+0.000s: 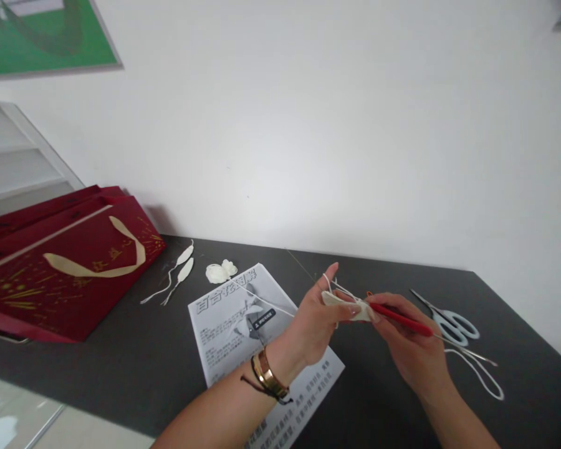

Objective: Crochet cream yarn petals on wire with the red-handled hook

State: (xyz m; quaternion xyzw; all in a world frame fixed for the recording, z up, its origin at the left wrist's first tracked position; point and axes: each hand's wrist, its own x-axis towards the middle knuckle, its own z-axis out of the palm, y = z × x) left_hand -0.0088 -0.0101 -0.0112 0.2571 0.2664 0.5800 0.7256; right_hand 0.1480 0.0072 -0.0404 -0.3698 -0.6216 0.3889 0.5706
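Note:
My left hand [315, 318] pinches a small cream crocheted piece [343, 307], with white yarn looped over its raised index finger. Closed around a red-handled crochet hook [404, 319] is my right hand [414, 346], whose fingertips meet the right end of the crocheted piece. The hook's tip is hidden at the work. A white yarn strand runs from my left hand to a small ball of white yarn [221, 272] at the back. Under my left forearm lies a printed pattern sheet [229, 318].
Scissors with pale blue handles [453, 327] lie right of my right hand, beside a yarn tail [489, 380]. Two finished cream leaf shapes [185, 272] with tails lie at the left. Dark red gift bags [75, 268] stand on the dark table [135, 374] against a white wall.

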